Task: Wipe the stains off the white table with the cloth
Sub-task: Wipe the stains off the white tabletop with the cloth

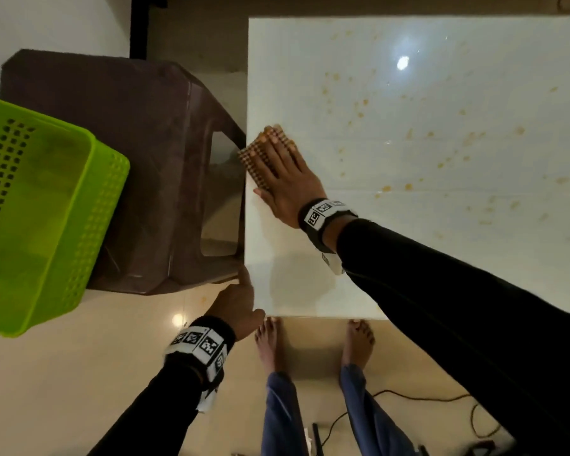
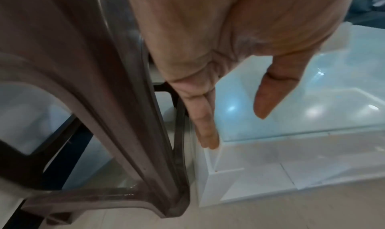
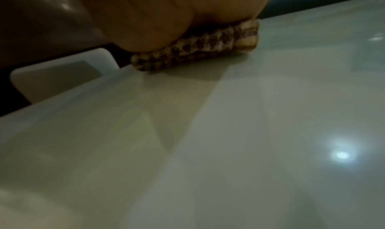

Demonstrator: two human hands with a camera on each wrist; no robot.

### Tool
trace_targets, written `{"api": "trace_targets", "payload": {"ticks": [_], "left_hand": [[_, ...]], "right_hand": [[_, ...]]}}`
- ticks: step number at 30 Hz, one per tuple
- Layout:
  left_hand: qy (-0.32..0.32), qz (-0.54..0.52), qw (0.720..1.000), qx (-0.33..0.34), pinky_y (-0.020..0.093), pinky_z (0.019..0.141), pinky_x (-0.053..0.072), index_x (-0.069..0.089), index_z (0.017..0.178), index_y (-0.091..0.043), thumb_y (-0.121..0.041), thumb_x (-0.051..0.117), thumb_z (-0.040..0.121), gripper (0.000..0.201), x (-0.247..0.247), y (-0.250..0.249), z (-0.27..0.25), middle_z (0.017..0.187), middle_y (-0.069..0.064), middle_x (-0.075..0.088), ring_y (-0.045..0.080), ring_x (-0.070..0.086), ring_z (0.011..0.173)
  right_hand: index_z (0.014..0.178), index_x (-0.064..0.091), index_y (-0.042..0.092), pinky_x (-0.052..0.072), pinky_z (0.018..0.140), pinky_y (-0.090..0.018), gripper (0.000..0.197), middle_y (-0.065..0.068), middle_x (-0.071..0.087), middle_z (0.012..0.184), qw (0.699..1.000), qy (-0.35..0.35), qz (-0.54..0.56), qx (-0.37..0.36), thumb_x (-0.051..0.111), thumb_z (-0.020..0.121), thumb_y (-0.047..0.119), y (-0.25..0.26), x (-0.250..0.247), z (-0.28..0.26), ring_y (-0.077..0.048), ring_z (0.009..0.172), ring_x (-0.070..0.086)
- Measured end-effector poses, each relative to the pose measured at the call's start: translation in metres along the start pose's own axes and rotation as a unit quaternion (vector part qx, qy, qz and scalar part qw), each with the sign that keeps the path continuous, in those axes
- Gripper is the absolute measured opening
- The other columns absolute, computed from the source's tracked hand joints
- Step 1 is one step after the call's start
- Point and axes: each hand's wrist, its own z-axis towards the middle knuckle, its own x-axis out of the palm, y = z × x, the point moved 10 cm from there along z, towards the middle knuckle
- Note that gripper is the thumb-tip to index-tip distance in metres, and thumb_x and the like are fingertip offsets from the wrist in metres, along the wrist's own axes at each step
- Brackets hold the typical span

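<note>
Right hand (image 1: pixel 285 179) flat, fingers (image 1: pixel 270 144) straight on cloth (image 1: pixel 252 159); left hand (image 1: pixel 236 304) relaxed, steadying desk (image 1: pixel 310 291). Sweep firmly toward stains (image 1: pixel 468 139).

The brown-and-cream checked cloth (image 1: pixel 260 159) lies mostly hidden under the right hand (image 1: pixel 287 182). The perforated green plastic basket (image 1: pixel 40 205) is cut off at the left edge. The left hand's fingertips (image 2: pixel 210 142), blurred, perhaps touch the glossy white table (image 1: pixel 408 258).
</note>
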Motion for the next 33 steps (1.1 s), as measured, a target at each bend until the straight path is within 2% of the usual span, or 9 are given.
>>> {"api": "trace_targets", "payload": {"ticks": [4, 7, 11, 14, 18, 22, 25, 28, 33], "left_hand": [[-0.030, 0.065, 0.997, 0.038, 0.039, 0.101, 0.048, -0.009, 0.158, 0.006, -0.031, 0.064, 0.098, 0.102, -0.005, -0.010, -0.002, 0.137, 0.023, 0.060, 0.036, 0.058, 0.126], [-0.028, 0.066, 0.996, 0.046, 0.039, 0.100, 0.050, -0.005, 0.159, 0.004, -0.036, 0.067, 0.097, 0.103, -0.007, -0.011, 0.000, 0.134, 0.021, 0.062, 0.034, 0.060, 0.124], [-0.031, 0.064, 0.996, 0.054, 0.037, 0.106, 0.046, -0.004, 0.159, 0.004, -0.038, 0.069, 0.095, 0.106, -0.006, -0.008, 0.006, 0.141, 0.022, 0.057, 0.034, 0.055, 0.131], [-0.049, 0.057, 0.996, 0.049, 0.036, 0.107, 0.047, 0.003, 0.158, 0.006, -0.036, 0.073, 0.092, 0.106, -0.009, -0.010, 0.009, 0.142, 0.022, 0.057, 0.032, 0.056, 0.131], [-0.066, 0.060, 0.995, 0.038, 0.036, 0.103, 0.050, 0.020, 0.154, 0.007, -0.033, 0.082, 0.084, 0.102, -0.017, -0.013, 0.009, 0.136, 0.018, 0.062, 0.030, 0.060, 0.126], [-0.061, 0.082, 0.993, 0.054, 0.039, 0.098, 0.054, 0.057, 0.132, -0.012, -0.029, 0.084, 0.081, 0.060, -0.025, -0.022, 0.004, 0.129, 0.010, 0.066, 0.027, 0.064, 0.118], [-0.068, 0.081, 0.994, 0.030, 0.038, 0.096, 0.055, 0.056, 0.131, -0.005, -0.026, 0.086, 0.079, 0.063, -0.022, -0.017, 0.011, 0.130, 0.013, 0.065, 0.029, 0.064, 0.118], [-0.086, 0.045, 0.995, 0.012, 0.036, 0.098, 0.052, 0.052, 0.133, -0.001, -0.025, 0.087, 0.079, 0.069, -0.021, -0.007, 0.018, 0.129, 0.013, 0.064, 0.029, 0.062, 0.121], [-0.090, 0.010, 0.996, 0.013, 0.035, 0.099, 0.051, 0.054, 0.132, -0.008, -0.032, 0.091, 0.072, 0.075, -0.019, -0.001, 0.011, 0.129, 0.008, 0.064, 0.026, 0.060, 0.120]], "right_hand": [[0.170, 0.012, 0.007, 0.009, 0.130, -0.064, 0.079, -0.028, 0.004, 0.176, 1.000, 0.016, 0.013, 0.021, 0.034, 0.109, 0.052, 0.040, 0.013, -0.067, -0.048, 0.163, -0.003], [0.169, 0.015, 0.007, 0.010, 0.131, -0.064, 0.084, -0.028, 0.012, 0.175, 0.997, 0.069, -0.011, -0.026, 0.036, 0.108, 0.060, 0.069, 0.039, -0.134, -0.048, 0.163, 0.006], [0.170, 0.016, 0.009, 0.011, 0.130, -0.064, 0.081, -0.028, 0.008, 0.175, 0.999, 0.043, -0.017, -0.011, 0.026, 0.109, 0.061, 0.036, 0.024, -0.053, -0.048, 0.163, 0.003], [0.171, 0.014, 0.012, 0.013, 0.130, -0.062, 0.078, -0.024, 0.007, 0.177, 0.997, 0.021, -0.005, 0.080, 0.022, 0.110, 0.060, 0.005, 0.007, 0.014, -0.044, 0.164, 0.004], [0.171, 0.006, 0.011, 0.008, 0.131, -0.063, 0.082, -0.025, -0.001, 0.177, 0.997, 0.014, -0.007, 0.070, 0.025, 0.108, 0.061, 0.040, 0.013, -0.032, -0.045, 0.164, -0.002], [0.170, 0.004, 0.008, 0.014, 0.129, -0.066, 0.087, -0.029, 0.000, 0.175, 0.997, 0.074, -0.012, 0.009, 0.031, 0.107, 0.063, 0.081, 0.037, -0.107, -0.048, 0.163, 0.001], [0.170, 0.013, 0.009, 0.015, 0.128, -0.065, 0.086, -0.029, 0.005, 0.175, 0.998, 0.060, -0.009, 0.016, 0.029, 0.107, 0.064, 0.050, 0.032, -0.063, -0.049, 0.163, 0.004], [0.170, 0.010, 0.009, 0.011, 0.130, -0.063, 0.086, -0.027, 0.002, 0.176, 0.993, 0.029, -0.003, 0.111, 0.017, 0.106, 0.065, 0.004, 0.013, 0.006, -0.047, 0.164, 0.001], [0.170, 0.009, 0.007, 0.009, 0.130, -0.063, 0.087, -0.028, -0.001, 0.176, 0.991, 0.019, 0.014, 0.129, 0.013, 0.106, 0.065, 0.016, 0.020, -0.041, -0.047, 0.164, -0.003]]}}
